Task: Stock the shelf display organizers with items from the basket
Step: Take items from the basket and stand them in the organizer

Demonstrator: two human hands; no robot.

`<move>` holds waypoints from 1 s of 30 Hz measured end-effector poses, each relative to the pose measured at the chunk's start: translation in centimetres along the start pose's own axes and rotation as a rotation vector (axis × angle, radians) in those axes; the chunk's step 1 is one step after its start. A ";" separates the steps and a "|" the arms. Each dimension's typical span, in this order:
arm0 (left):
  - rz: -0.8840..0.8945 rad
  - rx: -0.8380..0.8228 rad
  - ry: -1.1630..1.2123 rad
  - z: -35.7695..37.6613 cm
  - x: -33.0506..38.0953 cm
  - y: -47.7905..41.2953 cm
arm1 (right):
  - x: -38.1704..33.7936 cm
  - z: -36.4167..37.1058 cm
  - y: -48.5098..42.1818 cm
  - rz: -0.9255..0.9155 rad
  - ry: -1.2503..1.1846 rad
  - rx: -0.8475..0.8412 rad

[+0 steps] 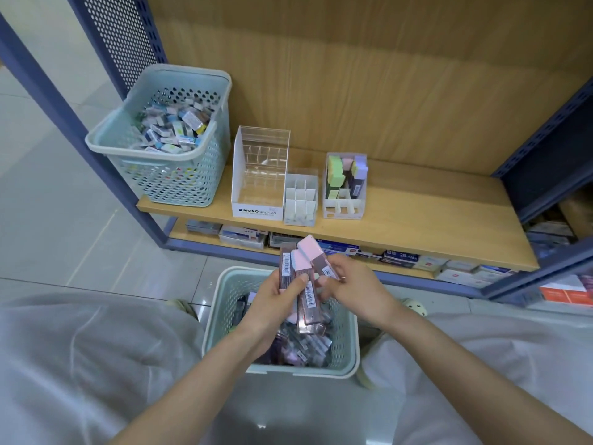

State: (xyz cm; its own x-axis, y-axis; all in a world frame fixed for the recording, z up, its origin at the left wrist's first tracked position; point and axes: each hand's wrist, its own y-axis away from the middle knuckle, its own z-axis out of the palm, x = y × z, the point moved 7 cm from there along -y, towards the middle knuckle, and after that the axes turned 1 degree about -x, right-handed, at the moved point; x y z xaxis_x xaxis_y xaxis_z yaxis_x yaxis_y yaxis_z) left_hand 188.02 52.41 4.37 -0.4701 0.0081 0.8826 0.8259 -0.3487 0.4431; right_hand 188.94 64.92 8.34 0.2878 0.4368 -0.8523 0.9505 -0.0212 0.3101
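In the head view, the left hand [276, 303] clenches its grip on a few pink erasers [300, 261] above the near basket [301, 371]. The right hand [353, 290] seems to pinch one more. The bunch fans out, so one could slip and fall before reaching the far organizer [343, 213].

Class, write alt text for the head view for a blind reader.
The left hand and right hand hold pink-capped packets above a basket on the floor. Ahead, a wooden shelf carries three organizers and a second basket.
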 end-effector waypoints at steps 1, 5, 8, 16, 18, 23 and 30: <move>0.000 -0.007 0.010 0.1 0.5 0.0 | -0.1 -0.5 -0.1 0.013 -0.011 0.009; 0.047 0.000 -0.007 0.1 3.6 -0.9 | -0.7 -3.6 -1.1 0.048 -0.099 0.132; 0.116 -0.005 -0.056 0.0 6.3 -2.1 | -1.8 -6.6 -2.4 -0.004 0.037 0.222; 0.176 0.021 -0.112 -0.1 10.1 -7.3 | -2.4 -14.0 -8.9 -0.068 0.294 0.486; 0.176 0.019 -0.116 0.1 10.6 -8.6 | -2.6 -15.0 -10.8 -0.094 0.400 0.496; 0.192 0.016 -0.113 0.4 11.4 -11.2 | -3.0 -16.0 -15.3 -0.172 0.540 0.474; 0.166 0.042 -0.144 0.0 10.9 -13.6 | -2.0 -16.3 -19.7 -0.137 0.607 0.401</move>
State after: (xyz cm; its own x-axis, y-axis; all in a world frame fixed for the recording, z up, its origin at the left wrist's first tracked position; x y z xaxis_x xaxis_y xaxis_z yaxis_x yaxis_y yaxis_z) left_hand 171.64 57.26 7.96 -0.2800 0.0889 0.9559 0.9020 -0.3166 0.2936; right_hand 167.69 79.08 10.76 0.1587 0.8771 -0.4533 0.9765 -0.2074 -0.0593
